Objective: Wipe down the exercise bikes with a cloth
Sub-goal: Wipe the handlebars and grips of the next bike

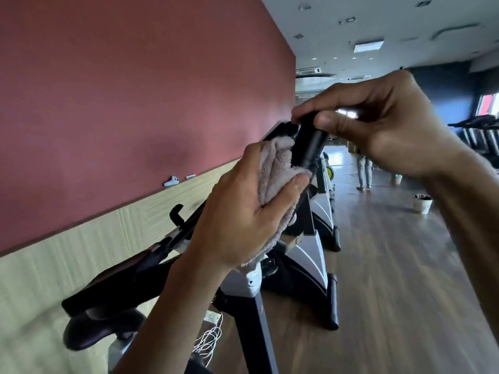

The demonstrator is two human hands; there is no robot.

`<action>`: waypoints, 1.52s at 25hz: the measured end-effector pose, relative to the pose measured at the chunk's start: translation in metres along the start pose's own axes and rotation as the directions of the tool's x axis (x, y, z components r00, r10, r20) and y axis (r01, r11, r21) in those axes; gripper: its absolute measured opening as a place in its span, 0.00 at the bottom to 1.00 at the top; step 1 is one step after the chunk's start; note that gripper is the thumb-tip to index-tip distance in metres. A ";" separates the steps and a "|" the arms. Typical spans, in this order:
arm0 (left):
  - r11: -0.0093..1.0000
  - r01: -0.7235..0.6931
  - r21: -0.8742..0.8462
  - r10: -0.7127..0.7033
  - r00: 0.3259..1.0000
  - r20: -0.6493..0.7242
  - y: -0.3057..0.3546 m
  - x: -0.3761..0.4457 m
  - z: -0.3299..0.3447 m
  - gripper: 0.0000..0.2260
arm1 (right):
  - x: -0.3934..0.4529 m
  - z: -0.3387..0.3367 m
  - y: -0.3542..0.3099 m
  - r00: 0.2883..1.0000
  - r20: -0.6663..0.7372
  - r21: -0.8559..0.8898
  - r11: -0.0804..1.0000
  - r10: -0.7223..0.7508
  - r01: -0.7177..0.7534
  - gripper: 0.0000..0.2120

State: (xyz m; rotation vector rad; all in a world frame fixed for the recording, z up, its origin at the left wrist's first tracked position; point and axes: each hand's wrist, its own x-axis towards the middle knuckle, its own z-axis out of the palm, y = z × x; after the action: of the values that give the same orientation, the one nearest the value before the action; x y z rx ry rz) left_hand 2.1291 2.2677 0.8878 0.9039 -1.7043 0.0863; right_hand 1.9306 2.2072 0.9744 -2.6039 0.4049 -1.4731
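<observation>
My left hand (243,211) grips a crumpled grey cloth (272,171) and presses it against the left side of a black cylindrical handlebar grip (309,147) on the nearest exercise bike (305,255). My right hand (378,125) comes in from the right and pinches the top end of that same grip between thumb and fingers. The cloth hangs down below my left palm over the bike's white and black frame. The bike's black saddle (100,330) sits at lower left.
A red wall with a pale wood panel (81,238) runs along the left. More bikes (324,211) stand in a row ahead. Loose white cables (208,344) lie on the wood floor. A small bin (422,203) and a standing person (363,168) are farther off.
</observation>
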 end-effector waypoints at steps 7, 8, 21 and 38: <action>0.972 0.020 0.236 0.049 0.959 -0.280 0.023 0.001 0.004 0.19 | 0.002 0.010 0.014 0.992 -0.069 0.109 0.987 -0.107 0.114 0.07; 0.959 0.033 0.281 0.068 0.938 -0.341 0.026 0.003 0.009 0.19 | 0.003 0.009 0.018 0.992 -0.057 0.156 0.980 -0.114 0.122 0.08; 0.284 0.607 0.742 0.270 0.692 -0.670 0.045 0.024 0.121 0.35 | 0.039 -0.013 0.078 0.841 0.237 0.387 0.842 -0.486 0.377 0.12; 0.021 0.662 0.749 0.506 0.639 -0.579 0.010 0.042 0.134 0.32 | 0.046 -0.013 0.092 0.777 0.358 0.529 0.798 -0.518 0.288 0.29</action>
State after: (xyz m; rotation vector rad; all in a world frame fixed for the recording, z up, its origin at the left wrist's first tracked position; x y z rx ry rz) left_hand 2.0136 2.1871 0.8804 1.6763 -0.3330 1.6682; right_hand 1.9267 2.1064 0.9972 -2.6140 -0.5487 -0.7728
